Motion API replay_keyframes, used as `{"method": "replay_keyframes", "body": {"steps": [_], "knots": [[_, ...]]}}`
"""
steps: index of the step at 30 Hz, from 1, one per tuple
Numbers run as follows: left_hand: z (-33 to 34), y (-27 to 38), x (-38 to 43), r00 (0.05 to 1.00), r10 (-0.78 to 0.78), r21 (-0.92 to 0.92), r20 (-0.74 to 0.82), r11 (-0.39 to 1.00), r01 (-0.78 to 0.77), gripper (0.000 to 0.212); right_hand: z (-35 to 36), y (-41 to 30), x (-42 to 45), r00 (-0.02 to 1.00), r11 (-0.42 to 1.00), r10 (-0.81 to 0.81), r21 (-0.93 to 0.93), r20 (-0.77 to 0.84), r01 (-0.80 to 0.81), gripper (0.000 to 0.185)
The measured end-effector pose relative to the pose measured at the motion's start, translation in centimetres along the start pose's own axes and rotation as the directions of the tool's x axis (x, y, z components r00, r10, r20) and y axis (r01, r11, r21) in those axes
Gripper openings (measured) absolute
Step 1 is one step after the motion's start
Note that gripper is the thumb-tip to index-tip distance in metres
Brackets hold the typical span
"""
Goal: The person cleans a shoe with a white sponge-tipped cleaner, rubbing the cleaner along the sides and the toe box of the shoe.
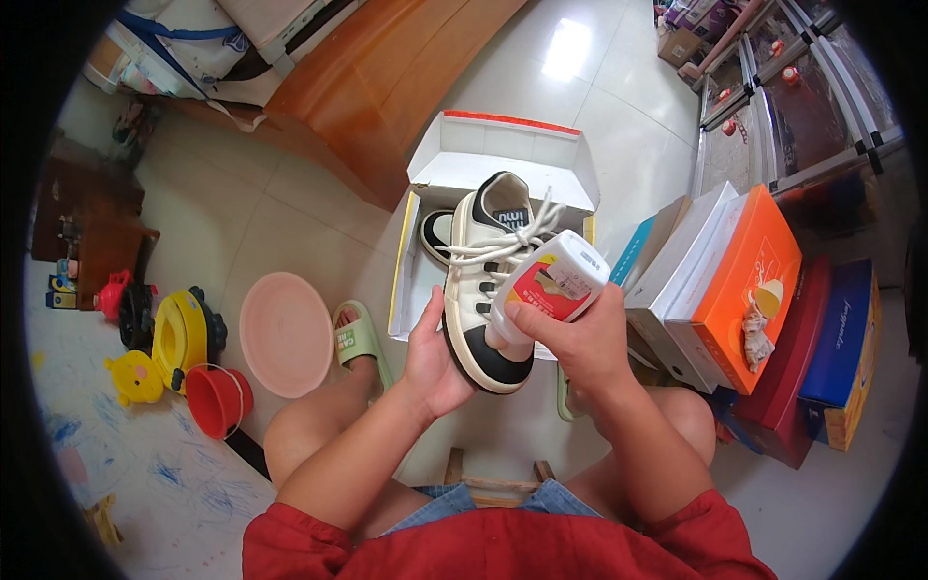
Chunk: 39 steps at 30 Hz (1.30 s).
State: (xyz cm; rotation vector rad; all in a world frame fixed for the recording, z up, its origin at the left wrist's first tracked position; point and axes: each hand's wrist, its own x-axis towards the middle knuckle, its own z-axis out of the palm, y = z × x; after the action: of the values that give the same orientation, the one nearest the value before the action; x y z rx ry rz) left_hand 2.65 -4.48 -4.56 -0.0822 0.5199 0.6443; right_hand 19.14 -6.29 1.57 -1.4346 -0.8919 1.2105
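My left hand [438, 367] holds a cream and black lace-up sneaker [467, 290] from below and along its side, the toe pointing toward me. In my right hand [580, 341] is a white plastic bottle [554, 283] with a red and yellow label, tilted so that its narrow end is at the sneaker's toe. Whether that end touches the shoe is hard to tell. White laces [507, 245] are tied over the tongue. Behind the sneaker an open shoebox [500, 159] stands on the floor, with a second black and cream shoe [437, 235] inside it.
To the left are a pink basin [287, 335], a red bucket [210, 402] and a yellow toy [177, 330]. At the right stand an orange box [754, 290], a blue box [834, 341] and several others. Wooden furniture [384, 87] is ahead; a drawer cabinet [805, 109] stands upper right.
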Motion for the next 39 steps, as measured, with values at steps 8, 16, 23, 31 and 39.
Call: {"method": "replay_keyframes", "body": {"steps": [8,16,23,31,39], "knots": [[0.3,-0.4,0.0,1.000,0.004,0.053,0.000,0.999,-0.004,0.071,0.0,-0.1,0.1,0.999,0.988,-0.001,-0.152,0.038,0.007,0.039],[1.0,-0.7,0.2,0.994,0.048,0.136,-0.098,0.990,-0.034,0.066,0.7,-0.1,-0.7,0.991,0.996,-0.083,-0.029,0.103,0.086,0.038],[0.9,-0.4,0.0,0.990,0.061,0.166,-0.125,0.985,-0.040,0.065,-0.1,0.3,-0.3,0.991,0.979,-0.108,-0.167,0.073,0.119,0.039],[1.1,-0.3,0.2,0.978,0.044,0.214,-0.204,0.977,0.001,0.064,0.5,-0.1,-0.6,0.984,0.994,-0.095,-0.045,0.152,0.103,0.041],[1.0,-0.4,0.3,0.972,0.100,0.245,-0.211,0.969,-0.047,0.060,0.6,-0.2,-0.4,0.977,0.983,-0.171,-0.039,0.130,0.177,0.037]]}}
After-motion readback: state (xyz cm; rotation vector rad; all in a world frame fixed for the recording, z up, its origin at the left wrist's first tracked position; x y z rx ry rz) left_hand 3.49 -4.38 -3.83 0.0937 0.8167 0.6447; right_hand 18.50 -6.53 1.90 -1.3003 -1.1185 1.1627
